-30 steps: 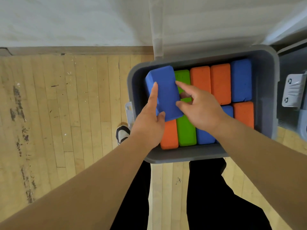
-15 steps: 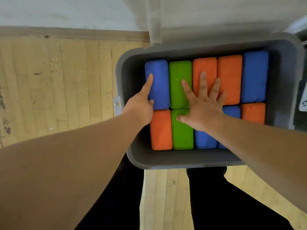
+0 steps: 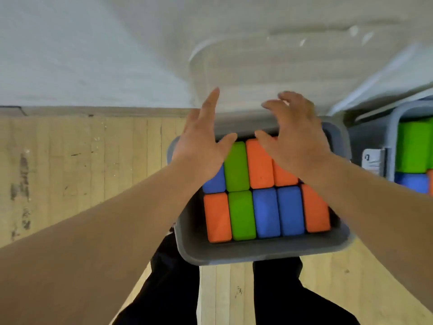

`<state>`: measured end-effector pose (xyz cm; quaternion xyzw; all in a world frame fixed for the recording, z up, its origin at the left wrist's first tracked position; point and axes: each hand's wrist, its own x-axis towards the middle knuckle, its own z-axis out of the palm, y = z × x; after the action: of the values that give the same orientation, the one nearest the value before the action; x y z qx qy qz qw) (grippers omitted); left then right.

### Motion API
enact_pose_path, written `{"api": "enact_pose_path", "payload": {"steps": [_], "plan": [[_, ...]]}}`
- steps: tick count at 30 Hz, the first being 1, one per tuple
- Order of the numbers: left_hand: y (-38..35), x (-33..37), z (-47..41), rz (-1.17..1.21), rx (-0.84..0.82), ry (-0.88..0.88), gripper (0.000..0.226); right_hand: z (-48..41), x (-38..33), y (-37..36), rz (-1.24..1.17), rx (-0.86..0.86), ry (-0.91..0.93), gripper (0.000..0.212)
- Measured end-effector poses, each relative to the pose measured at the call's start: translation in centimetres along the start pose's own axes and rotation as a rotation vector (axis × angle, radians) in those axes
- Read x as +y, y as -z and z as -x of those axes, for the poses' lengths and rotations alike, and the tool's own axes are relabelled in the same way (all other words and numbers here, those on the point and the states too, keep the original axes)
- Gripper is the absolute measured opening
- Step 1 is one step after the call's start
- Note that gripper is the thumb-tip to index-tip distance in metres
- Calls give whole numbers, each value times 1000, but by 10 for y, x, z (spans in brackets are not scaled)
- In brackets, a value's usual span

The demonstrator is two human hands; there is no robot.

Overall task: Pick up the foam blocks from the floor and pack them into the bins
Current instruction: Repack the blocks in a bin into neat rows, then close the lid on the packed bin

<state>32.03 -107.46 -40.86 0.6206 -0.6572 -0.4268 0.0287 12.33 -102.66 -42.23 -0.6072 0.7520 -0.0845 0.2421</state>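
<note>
Status from head view, the only one. Seeing left hand (image 3: 201, 146) raised, fingers straight and spread, holding nothing. Same for right hand (image 3: 295, 137): fingers loosely bent and apart, nothing pinched. Both hovering over far end of grey bin (image 3: 257, 253), apparently clear of the blocks, though contact under the palms is hidden.

Below and nearward of both palms: foam blocks (image 3: 266, 212) packed in two tight rows of orange, green and blue, tops roughly level. Beyond the fingertips: translucent lid (image 3: 257, 66) leaning upright against the wall (image 3: 93, 55). Outboard of right hand: white latch (image 3: 373, 158), then second bin (image 3: 393, 137) with green and blue blocks inside. Outboard of left hand: wood floor (image 3: 82, 160).

Judging next move as reaching for the lid to close up. Risks:
- grabbing lid by one edge only, letting it swing down crooked onto the rim
- pinching fingers between lid and far rim
- shoving bin into its neighbour while pulling lid forward
- blocks sitting proud of rim and stopping lid from seating; cannot tell block height from this angle
</note>
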Motion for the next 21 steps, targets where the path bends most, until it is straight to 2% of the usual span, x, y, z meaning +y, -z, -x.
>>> {"api": "enact_pose_path", "payload": {"steps": [2, 4, 7, 11, 14, 17, 19, 21], "plan": [[25, 43, -9, 38, 71, -100, 89, -19, -1, 53, 15, 170, 67, 54], [40, 77, -21, 80, 114, -143, 88, -37, -1, 91, 77, 258, 100, 55], [47, 99, -39, 55, 103, -103, 78, -51, 8, 108, 235, 232, 119, 58], [34, 94, -33, 6, 34, -50, 64, -49, 22, 104, 389, 170, 119, 61], [23, 86, -7, 86, 47, -44, 51, -44, 29, 109, 461, 33, 39, 54], [16, 75, 28, 214, 67, 22, 42, -22, 12, 130, 313, -232, -3, 49], [18, 67, 53, 423, 172, 143, 38, 2, -21, 139, 304, -336, 100, 50], [28, 56, 71, 622, 308, 261, 41, 29, -62, 143, 283, -354, 204, 58]]}}
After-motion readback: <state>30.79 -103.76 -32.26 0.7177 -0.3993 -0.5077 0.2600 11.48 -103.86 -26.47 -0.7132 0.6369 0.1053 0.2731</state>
